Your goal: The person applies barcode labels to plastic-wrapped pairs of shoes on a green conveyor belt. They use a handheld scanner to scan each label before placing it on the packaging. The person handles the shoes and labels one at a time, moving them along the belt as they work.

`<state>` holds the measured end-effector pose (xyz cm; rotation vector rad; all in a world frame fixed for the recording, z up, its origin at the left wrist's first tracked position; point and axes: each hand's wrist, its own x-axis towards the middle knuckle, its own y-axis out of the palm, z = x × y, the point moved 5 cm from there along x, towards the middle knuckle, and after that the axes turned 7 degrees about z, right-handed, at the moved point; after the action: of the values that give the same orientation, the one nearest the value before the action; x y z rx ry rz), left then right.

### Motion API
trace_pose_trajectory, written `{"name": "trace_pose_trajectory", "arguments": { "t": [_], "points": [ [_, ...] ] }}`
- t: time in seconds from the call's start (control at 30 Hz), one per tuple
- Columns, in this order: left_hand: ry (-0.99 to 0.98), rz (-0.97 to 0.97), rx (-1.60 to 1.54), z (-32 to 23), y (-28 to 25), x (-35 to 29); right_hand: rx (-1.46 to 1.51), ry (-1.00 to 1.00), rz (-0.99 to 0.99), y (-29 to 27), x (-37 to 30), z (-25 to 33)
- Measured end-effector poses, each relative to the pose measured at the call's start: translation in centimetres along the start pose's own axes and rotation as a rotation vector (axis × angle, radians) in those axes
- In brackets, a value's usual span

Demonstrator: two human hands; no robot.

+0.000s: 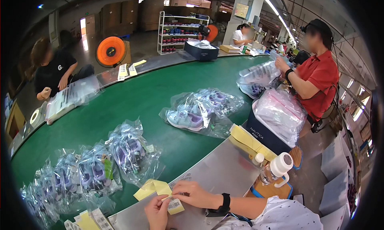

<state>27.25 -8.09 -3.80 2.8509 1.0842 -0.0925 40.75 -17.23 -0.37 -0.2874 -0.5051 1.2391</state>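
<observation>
Both hands meet over the metal edge of the work surface at a yellow strip of barcode labels (176,206). My left hand (156,212) pinches the strip between thumb and fingers. From the right, my right hand (197,194), with a black band on its wrist, closes its fingertips on the same strip; whether a single label is lifted there I cannot make out. A folded length of yellow backing paper (154,188) lies just beyond the fingers. To the left, on the green belt, light blue and purple shoes in clear bags (94,170) stand in a row.
More bagged shoes (192,114) lie mid-belt. On my right are yellow label sheets (250,142), a white-lidded bottle (276,170) and a dark blue box of plastic bags (270,128). A person in red (318,70) works beyond; another in black (56,70) sits across the belt.
</observation>
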Motion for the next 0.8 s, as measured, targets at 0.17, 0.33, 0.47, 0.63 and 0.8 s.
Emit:
{"name": "trace_pose_trajectory", "arguments": {
  "t": [0.17,0.33,0.47,0.63,0.8],
  "points": [
    [-0.044,0.1,0.005,0.7,0.1,0.3,-0.247,-0.139,-0.123,0.0,-0.2,0.6],
    [-0.098,0.192,-0.189,2.2,1.3,0.7,-0.385,-0.222,-0.077,-0.3,-0.3,2.5],
    [-0.151,0.156,-0.127,4.1,0.3,1.2,-0.315,-0.199,-0.074,-2.8,1.6,3.4],
    [-0.142,0.167,-0.083,3.3,0.6,1.0,0.177,-0.016,-0.31,-6.3,14.0,-5.4],
    [-0.142,0.162,-0.118,3.4,1.5,1.6,0.242,0.386,-0.324,-6.0,26.2,-10.1]
  ]
}}
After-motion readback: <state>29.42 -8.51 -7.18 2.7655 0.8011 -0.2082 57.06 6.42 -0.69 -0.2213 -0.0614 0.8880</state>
